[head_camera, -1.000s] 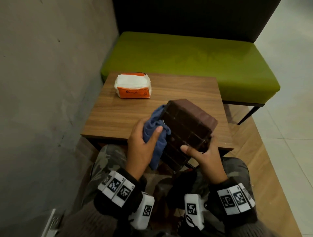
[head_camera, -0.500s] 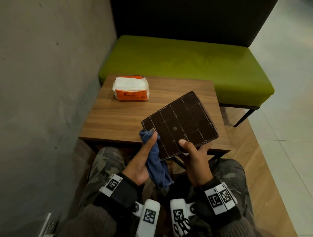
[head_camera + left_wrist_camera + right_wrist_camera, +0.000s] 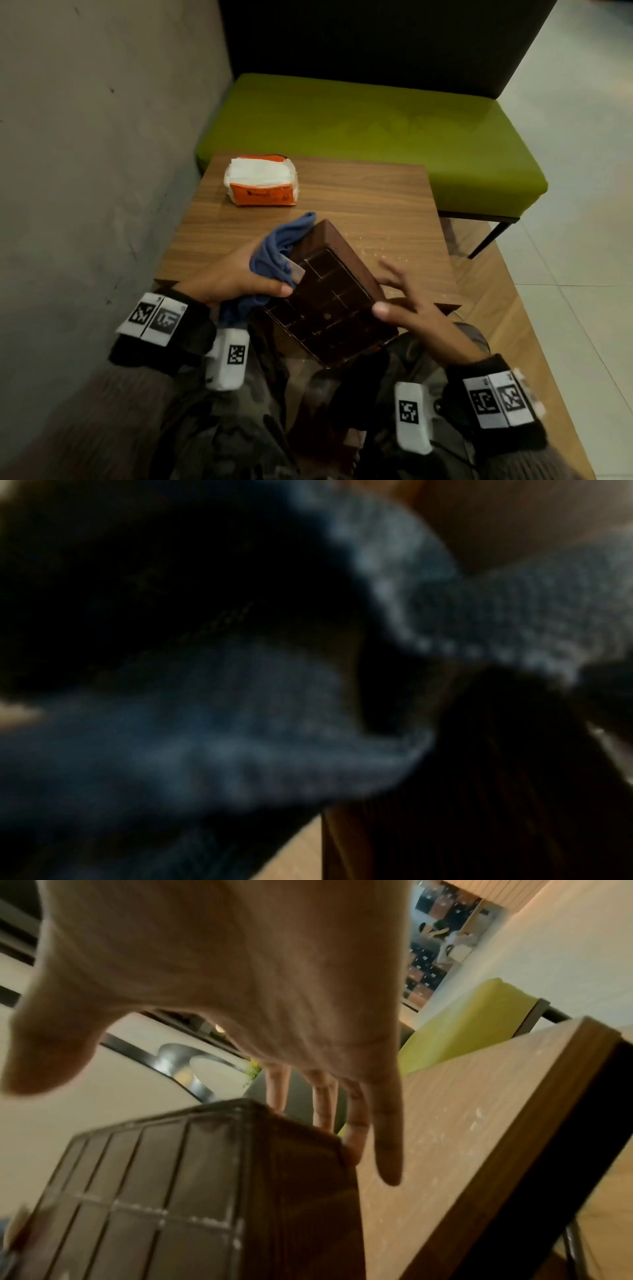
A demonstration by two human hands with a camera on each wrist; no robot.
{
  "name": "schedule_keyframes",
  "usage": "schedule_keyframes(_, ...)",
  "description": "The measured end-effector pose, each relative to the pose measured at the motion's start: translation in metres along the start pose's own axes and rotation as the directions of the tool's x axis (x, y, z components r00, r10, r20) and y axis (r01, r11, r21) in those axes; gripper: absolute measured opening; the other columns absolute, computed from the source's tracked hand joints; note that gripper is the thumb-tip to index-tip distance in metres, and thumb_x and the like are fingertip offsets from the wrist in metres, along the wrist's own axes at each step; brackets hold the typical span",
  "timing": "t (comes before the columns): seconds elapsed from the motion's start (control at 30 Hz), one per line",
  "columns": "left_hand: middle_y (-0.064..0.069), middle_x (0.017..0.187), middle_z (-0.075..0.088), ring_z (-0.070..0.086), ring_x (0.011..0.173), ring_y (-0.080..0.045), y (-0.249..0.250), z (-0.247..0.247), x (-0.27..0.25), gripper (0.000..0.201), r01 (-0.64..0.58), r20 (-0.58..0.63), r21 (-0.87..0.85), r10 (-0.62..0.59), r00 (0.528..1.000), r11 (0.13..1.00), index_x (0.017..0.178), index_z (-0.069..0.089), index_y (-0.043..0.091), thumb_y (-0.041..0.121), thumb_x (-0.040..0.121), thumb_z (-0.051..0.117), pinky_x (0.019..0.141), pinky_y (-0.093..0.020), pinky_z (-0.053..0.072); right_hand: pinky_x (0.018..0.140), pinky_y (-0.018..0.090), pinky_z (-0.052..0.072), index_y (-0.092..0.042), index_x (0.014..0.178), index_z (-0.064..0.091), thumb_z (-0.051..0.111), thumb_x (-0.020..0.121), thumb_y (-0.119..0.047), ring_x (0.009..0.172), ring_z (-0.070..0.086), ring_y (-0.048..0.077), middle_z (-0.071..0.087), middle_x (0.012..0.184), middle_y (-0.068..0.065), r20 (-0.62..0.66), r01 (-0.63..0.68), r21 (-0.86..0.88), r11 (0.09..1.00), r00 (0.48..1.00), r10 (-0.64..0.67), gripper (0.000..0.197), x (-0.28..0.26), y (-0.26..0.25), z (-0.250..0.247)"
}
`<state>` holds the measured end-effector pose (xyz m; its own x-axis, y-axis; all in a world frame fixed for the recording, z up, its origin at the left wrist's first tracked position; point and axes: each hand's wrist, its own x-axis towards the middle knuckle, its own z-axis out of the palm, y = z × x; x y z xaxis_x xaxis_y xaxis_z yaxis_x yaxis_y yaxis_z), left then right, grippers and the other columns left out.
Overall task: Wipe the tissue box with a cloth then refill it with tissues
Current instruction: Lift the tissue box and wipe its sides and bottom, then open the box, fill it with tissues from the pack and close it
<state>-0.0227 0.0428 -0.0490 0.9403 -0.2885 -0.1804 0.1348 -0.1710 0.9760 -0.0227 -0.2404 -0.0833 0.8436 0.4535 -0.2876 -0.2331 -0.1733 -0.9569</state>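
Note:
The dark brown tissue box (image 3: pixel 329 301) hangs tilted over my lap at the table's near edge, with its gridded underside facing me. My left hand (image 3: pixel 239 277) grips the blue cloth (image 3: pixel 277 246) and presses it against the box's upper left side. In the left wrist view the cloth (image 3: pixel 240 750) is a blur filling the frame. My right hand (image 3: pixel 407 301) is spread with straight fingers (image 3: pixel 356 1123) touching the box's (image 3: pixel 171 1191) right side. An orange pack of white tissues (image 3: pixel 262 185) lies at the table's far left.
The small wooden table (image 3: pixel 376 205) stands against a grey wall on the left. A green bench (image 3: pixel 376 130) with a dark backrest runs behind it. Pale specks dot the table's right part. Tiled floor lies to the right.
The box has tipped so one wooden side shows. My left hand carried the cloth up to the box's upper left side. My right hand released its grip and spread open.

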Motion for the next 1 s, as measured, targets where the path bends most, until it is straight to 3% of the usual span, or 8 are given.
schedule_keyframes(0.1,0.043,0.116,0.052,0.048,0.114,0.016,0.008,-0.003,0.007,0.075,-0.029,0.126,0.145,0.011,0.992,0.989,0.122,0.041,0.04,0.002,0.069,0.077,0.088,-0.003,0.039,0.074,0.008,0.049,-0.035,0.14,0.028,0.086,0.067,-0.029,0.097,0.058,-0.016,0.046,0.129,-0.012,0.116,-0.024,-0.045,0.999,0.993,0.029,0.093,0.004,0.0,0.016)
schedule_keyframes(0.2,0.023,0.118,0.062,0.055,0.112,0.005,0.007,-0.007,0.012,0.065,-0.027,0.122,0.151,0.008,0.993,0.988,0.122,0.05,0.031,0.006,0.069,0.077,0.089,-0.01,0.044,0.072,0.008,0.048,-0.036,0.136,0.027,0.083,0.071,-0.02,0.092,0.059,-0.016,0.052,0.118,-0.01,0.072,-0.06,-0.075,0.995,0.995,0.066,0.087,0.007,0.003,0.02)
schedule_keyframes(0.27,0.015,0.102,0.068,0.061,0.102,-0.002,0.0,0.005,0.017,0.042,-0.041,-0.08,0.042,0.044,0.996,0.998,0.109,0.058,0.022,0.004,0.074,0.072,0.079,-0.01,0.048,0.072,0.014,0.052,-0.033,0.13,0.037,0.085,0.064,-0.03,0.094,0.065,-0.003,0.059,0.116,-0.002,0.011,-0.069,0.041,0.997,0.998,0.068,0.082,0.009,0.008,0.021)
schedule_keyframes(0.37,0.015,0.107,0.061,0.057,0.108,-0.005,-0.016,0.035,0.02,0.029,-0.124,-0.447,-0.112,0.061,0.892,0.986,0.11,0.059,0.018,0.009,0.083,0.065,0.081,-0.005,0.046,0.08,0.032,0.056,-0.024,0.127,0.045,0.079,0.054,-0.045,0.099,0.069,0.02,0.061,0.123,0.01,-0.11,-0.098,0.251,0.963,0.985,0.129,0.082,0.015,0.019,0.026)
schedule_keyframes(0.57,0.02,0.122,0.051,0.048,0.103,0.016,-0.056,0.077,0.007,0.061,-0.053,-0.384,0.022,0.058,0.921,0.998,0.14,0.035,0.021,0.025,0.086,0.063,0.081,0.003,0.037,0.088,0.049,0.055,-0.012,0.134,0.041,0.08,0.057,-0.062,0.103,0.068,0.028,0.06,0.126,0.015,-0.322,-0.084,0.435,0.897,0.915,0.242,0.1,0.039,0.037,0.037)
schedule_keyframes(0.7,0.017,0.118,0.056,0.052,0.105,0.013,-0.063,0.067,-0.002,0.061,0.018,-0.31,0.026,-0.009,0.951,1.0,0.13,0.049,0.021,0.04,0.074,0.064,0.097,-0.015,0.044,0.083,0.05,0.056,-0.016,0.139,0.039,0.072,0.048,-0.079,0.105,0.066,0.03,0.06,0.126,0.012,-0.37,-0.126,0.535,0.835,0.854,0.366,0.115,0.05,0.041,0.034)
schedule_keyframes(0.83,0.01,0.099,0.064,0.06,0.106,-0.015,-0.06,0.052,0.0,0.029,0.015,-0.54,-0.149,-0.094,0.836,0.989,0.106,0.059,0.023,0.036,0.081,0.064,0.087,-0.025,0.048,0.06,0.042,0.057,-0.026,0.146,0.028,0.049,0.068,-0.083,0.116,0.056,0.03,0.051,0.136,0.009,-0.36,-0.135,0.66,0.739,0.807,0.469,0.099,0.065,0.033,0.038)
schedule_keyframes(1.0,-0.008,0.118,0.062,0.06,0.11,-0.025,-0.057,0.042,0.005,0.063,0.089,-0.458,-0.405,-0.286,0.842,0.91,0.115,0.055,0.017,0.063,0.072,0.057,0.098,-0.047,0.047,0.072,0.05,0.054,-0.025,0.152,0.004,0.051,0.079,-0.072,0.131,0.04,0.034,0.031,0.15,0.008,-0.429,-0.074,0.736,0.672,0.717,0.549,0.099,0.087,0.016,0.042)
